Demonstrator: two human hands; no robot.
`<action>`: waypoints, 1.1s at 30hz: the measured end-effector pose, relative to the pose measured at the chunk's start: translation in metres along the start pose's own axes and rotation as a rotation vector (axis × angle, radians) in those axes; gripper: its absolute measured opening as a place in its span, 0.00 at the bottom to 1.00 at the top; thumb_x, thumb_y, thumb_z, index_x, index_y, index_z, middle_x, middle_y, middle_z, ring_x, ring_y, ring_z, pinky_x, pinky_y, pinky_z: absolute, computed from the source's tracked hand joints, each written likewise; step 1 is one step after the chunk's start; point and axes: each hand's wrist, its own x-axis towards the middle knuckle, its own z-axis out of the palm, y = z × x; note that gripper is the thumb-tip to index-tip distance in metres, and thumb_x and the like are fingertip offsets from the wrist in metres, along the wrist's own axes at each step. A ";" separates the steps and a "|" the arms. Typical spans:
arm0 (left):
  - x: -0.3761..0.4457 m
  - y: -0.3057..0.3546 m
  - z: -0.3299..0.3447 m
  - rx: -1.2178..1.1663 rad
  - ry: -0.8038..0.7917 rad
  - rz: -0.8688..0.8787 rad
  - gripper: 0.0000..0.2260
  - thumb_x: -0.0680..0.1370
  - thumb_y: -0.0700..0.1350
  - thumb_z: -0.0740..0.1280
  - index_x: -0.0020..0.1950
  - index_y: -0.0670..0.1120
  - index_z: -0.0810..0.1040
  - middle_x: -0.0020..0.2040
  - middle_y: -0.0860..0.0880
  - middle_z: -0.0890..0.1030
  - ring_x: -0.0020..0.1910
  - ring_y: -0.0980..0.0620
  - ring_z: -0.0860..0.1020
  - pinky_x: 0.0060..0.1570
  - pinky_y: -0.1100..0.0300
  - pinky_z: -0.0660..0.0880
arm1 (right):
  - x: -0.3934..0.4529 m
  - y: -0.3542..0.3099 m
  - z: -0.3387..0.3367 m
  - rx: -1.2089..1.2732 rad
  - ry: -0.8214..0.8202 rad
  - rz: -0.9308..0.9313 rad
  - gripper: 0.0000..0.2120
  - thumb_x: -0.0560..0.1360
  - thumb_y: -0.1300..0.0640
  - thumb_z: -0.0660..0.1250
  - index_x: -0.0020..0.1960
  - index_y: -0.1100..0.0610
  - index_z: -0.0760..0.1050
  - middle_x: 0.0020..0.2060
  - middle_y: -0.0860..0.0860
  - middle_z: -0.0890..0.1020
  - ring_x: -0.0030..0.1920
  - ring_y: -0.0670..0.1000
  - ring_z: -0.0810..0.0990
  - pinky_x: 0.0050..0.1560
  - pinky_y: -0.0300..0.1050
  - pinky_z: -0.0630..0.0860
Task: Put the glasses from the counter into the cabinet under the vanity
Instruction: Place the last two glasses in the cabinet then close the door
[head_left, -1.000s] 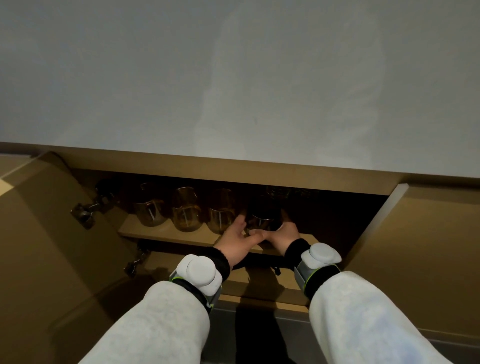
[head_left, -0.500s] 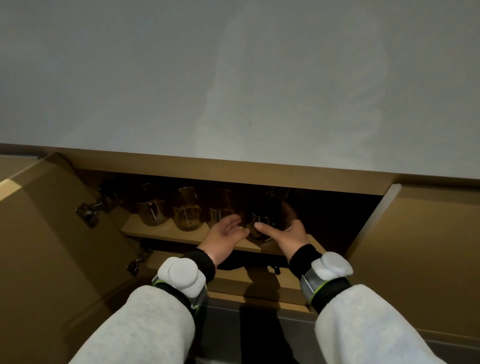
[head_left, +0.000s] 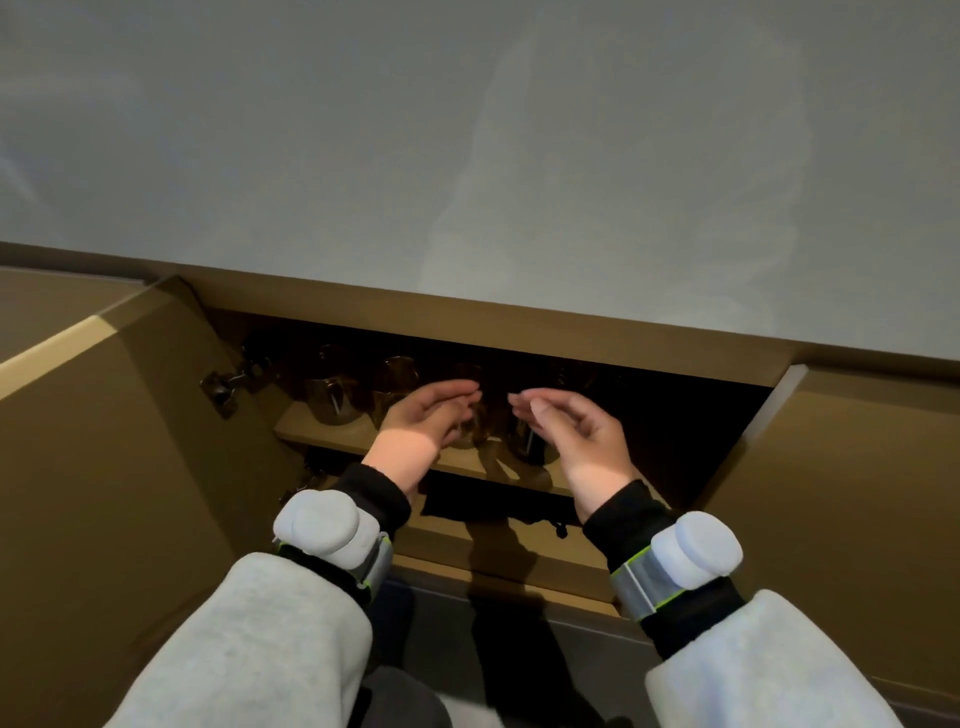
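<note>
Tan wooden shelf (head_left: 332, 435) inside the cabinet, row of glasses (head_left: 328, 402) standing upright on it

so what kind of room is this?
Likely a bathroom or dressing area: a pale counter tops an open wooden cabinet, with glasses lined up on its shelf. No sink shows, so not certain.

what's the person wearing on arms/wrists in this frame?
Both arms wear loose light grey fleece sleeves, left sleeve, right sleeve, over black cuffs at the wrists. Each wrist carries a rounded white module, left, right, on a grey reflective strap with lime-green edging. The left hand and right hand are bare. No cables visible.
</note>
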 end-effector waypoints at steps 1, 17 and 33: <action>-0.002 0.003 -0.005 0.005 0.021 0.012 0.11 0.79 0.42 0.62 0.60 0.49 0.79 0.59 0.50 0.82 0.59 0.54 0.79 0.59 0.59 0.74 | 0.001 -0.004 0.008 0.016 -0.038 0.001 0.08 0.76 0.61 0.64 0.51 0.57 0.81 0.48 0.51 0.86 0.53 0.47 0.83 0.54 0.36 0.78; -0.011 0.036 -0.085 -0.029 0.212 0.086 0.11 0.81 0.49 0.57 0.57 0.53 0.79 0.52 0.52 0.84 0.53 0.56 0.82 0.59 0.55 0.77 | 0.031 -0.039 0.127 0.081 -0.401 -0.006 0.08 0.76 0.59 0.65 0.52 0.58 0.81 0.48 0.52 0.85 0.51 0.48 0.83 0.49 0.35 0.78; -0.044 0.124 -0.117 -0.153 0.290 -0.402 0.15 0.81 0.51 0.56 0.64 0.48 0.75 0.59 0.41 0.80 0.55 0.45 0.78 0.61 0.49 0.75 | 0.031 -0.117 0.196 -0.068 -0.443 0.371 0.08 0.76 0.61 0.64 0.54 0.59 0.77 0.47 0.53 0.83 0.49 0.46 0.82 0.45 0.34 0.79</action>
